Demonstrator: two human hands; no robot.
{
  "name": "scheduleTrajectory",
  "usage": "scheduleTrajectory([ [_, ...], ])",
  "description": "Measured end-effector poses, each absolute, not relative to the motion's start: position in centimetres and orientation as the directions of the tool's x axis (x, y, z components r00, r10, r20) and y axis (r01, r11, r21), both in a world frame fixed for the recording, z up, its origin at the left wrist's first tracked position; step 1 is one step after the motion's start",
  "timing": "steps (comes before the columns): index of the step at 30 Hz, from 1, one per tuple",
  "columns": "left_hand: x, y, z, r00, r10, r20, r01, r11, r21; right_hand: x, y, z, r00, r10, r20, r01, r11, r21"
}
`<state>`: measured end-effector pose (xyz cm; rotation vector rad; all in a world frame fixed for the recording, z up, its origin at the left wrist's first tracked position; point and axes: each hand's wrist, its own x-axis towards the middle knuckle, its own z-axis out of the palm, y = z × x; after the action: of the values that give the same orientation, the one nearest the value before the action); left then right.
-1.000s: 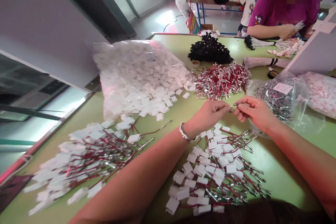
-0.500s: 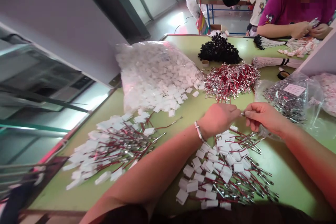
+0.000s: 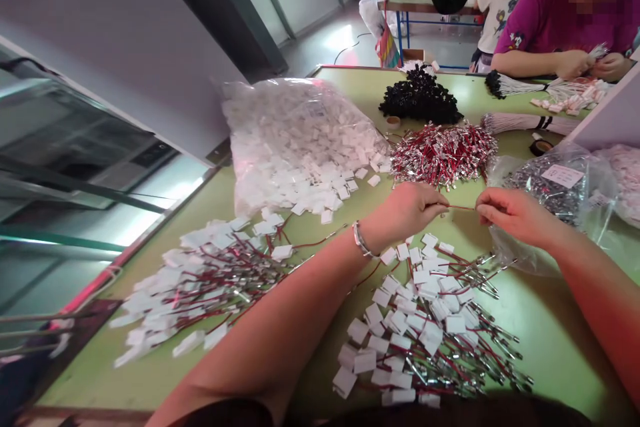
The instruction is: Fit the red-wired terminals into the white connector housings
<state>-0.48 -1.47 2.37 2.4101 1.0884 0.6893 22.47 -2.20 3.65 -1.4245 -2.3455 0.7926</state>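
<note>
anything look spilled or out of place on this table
A few white plastic pieces lie loose on the table between the big clear bag and the heap of red wires. They look spilled, though they may be set there deliberately. Nothing else stands out.

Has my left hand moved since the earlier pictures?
Yes. Against the red wire pile, your left hand has shifted left, widening the gap to your right hand; a thin wire now spans it.
</note>
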Motion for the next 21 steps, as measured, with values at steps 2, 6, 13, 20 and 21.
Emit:
scheduleTrajectory([
  [2, 0.2, -1.8, 2.0, 0.568, 0.777, 0.272, 0.592, -0.614, 0.521, 21.8, -2.6, 3.5, -0.536, 0.844, -0.034, 0.772, 0.473, -0.425],
  [6, 0.1, -1.7, 1.7, 0.572, 0.763, 0.301, 0.578, -0.636, 0.511, 20.9, -3.4, 3.1, -0.536, 0.843, -0.036, 0.823, 0.513, -0.245],
  [13, -6.1, 2.7, 1.0, -0.073, 0.977, 0.201, 0.970, 0.024, 0.240, 21.9, -2.6, 2.7, -0.348, 0.937, -0.036, 0.838, 0.294, -0.460],
  [20, -6.8, 3.1, -0.4, 0.010, 0.998, 0.061, 0.996, -0.015, 0.084, 21.9, -2.6, 1.6, -0.265, 0.961, 0.081, 0.796, 0.266, -0.545],
  [21, -6.6, 2.9, -0.2, 0.027, 0.998, 0.058, 0.997, -0.031, 0.074, 22.0, -2.6, 1.6, -0.279, 0.953, 0.115, 0.792, 0.296, -0.534],
])
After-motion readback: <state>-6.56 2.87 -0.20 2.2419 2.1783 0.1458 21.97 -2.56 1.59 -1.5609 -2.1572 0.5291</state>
